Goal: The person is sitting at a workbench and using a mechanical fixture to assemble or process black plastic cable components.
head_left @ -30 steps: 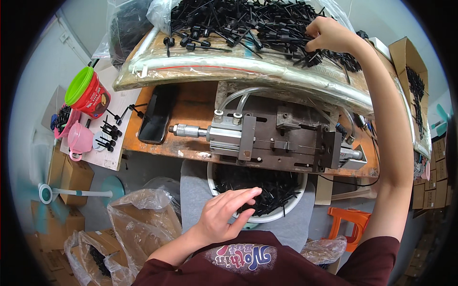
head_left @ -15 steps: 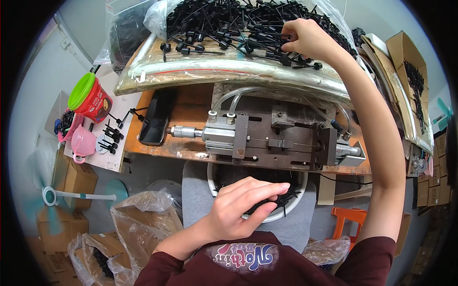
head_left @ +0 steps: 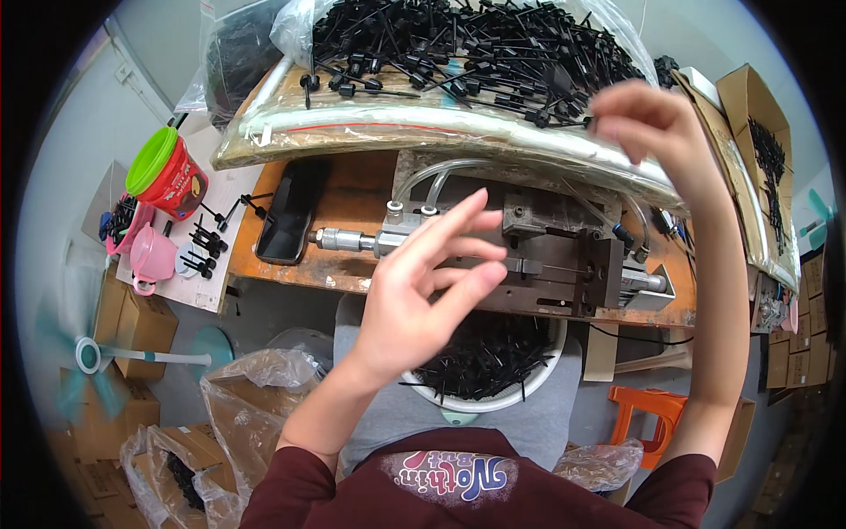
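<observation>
Pile of black parts (head_left: 493,53) unexhausted at twelve o'clock, basin (head_left: 487,406) loaded at six — left hand (head_left: 412,300) grip loosely wide, right hand (head_left: 659,132) grip blurred, cannot tell.

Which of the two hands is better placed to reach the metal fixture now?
Probably the left hand: in this view it overlaps the metal fixture, while the blurred right hand is nearer the black parts.

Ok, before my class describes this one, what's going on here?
A person's open left hand is over the machine, holding nothing visible. The blurred right hand is near the front edge of a tray heaped with black parts; whether it holds one is unclear. A white basin of black pieces sits below.
</observation>
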Demonstrator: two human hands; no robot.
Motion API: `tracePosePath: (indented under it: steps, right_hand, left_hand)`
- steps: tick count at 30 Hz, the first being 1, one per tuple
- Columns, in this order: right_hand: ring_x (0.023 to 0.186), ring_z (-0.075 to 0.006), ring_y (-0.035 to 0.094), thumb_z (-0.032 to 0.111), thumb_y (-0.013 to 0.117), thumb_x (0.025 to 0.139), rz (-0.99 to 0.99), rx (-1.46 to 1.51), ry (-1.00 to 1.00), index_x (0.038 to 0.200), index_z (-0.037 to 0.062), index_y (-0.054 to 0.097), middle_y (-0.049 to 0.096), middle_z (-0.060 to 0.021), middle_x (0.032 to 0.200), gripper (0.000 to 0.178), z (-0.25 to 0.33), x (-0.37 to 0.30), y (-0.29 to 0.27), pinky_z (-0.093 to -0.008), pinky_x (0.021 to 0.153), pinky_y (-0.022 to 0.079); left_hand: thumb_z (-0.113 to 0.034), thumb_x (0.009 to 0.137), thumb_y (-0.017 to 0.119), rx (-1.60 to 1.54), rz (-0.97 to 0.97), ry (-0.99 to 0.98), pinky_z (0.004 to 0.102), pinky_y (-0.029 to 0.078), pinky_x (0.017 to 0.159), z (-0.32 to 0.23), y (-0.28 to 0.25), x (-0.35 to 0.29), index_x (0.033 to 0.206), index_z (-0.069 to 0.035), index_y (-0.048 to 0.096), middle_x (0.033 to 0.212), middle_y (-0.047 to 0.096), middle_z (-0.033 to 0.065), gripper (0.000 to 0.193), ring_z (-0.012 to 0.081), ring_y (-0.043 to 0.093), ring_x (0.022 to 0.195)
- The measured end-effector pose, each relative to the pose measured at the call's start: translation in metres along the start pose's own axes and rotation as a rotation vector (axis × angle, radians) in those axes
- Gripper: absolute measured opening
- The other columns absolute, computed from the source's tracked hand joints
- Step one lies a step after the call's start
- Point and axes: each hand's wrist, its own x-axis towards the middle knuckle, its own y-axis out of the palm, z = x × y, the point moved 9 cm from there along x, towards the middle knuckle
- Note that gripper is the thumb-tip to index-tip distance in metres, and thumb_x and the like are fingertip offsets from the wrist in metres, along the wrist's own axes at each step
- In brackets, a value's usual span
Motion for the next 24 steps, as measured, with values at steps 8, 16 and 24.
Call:
tracePosePath:
  steps: [8, 16, 24]
  right_hand:
    - [0.069, -0.0054, 0.059, 0.001, 0.080, 0.074, 0.241, -0.054, -0.303, 0.090, 0.0042, 0.076, 0.071, -0.0014, 0.082, 0.016, 0.042, -0.037, 0.064, -0.0213, 0.058, 0.044]
    - [0.061, -0.0067, 0.047, 0.005, 0.076, 0.072, -0.110, -0.671, -0.065, 0.100, 0.0055, 0.070, 0.065, -0.0005, 0.084, 0.028, 0.002, 0.028, 0.010, -0.0230, 0.057, 0.042]
    - [0.095, -0.0312, 0.067, 0.008, 0.072, 0.069, 0.377, -1.008, 0.129, 0.103, -0.0004, 0.069, 0.070, -0.0187, 0.099, 0.035, -0.025, 0.073, 0.049, -0.0391, 0.082, 0.053]
  left_hand:
    - [0.000, 0.092, 0.061, -0.151, 0.134, -0.059, 0.0304, 0.061, 0.076, -0.010, 0.016, 0.007, 0.129, 0.008, 0.057, 0.112, 0.064, 0.0185, 0.038, 0.0195, 0.068, 0.093]
    - [0.010, 0.067, 0.077, 0.558, 0.064, 0.355, 0.0314, 0.059, 0.085, -0.023, 0.021, -0.009, 0.107, -0.003, 0.074, 0.120, 0.057, 0.0126, 0.042, 0.0209, 0.066, 0.099]
    - [0.004, 0.069, 0.073, 0.940, 0.109, 0.376, 0.0368, 0.056, 0.089, 0.027, 0.049, -0.036, 0.102, 0.001, 0.069, 0.128, 0.063, 0.0164, 0.034, 0.0309, 0.067, 0.101]
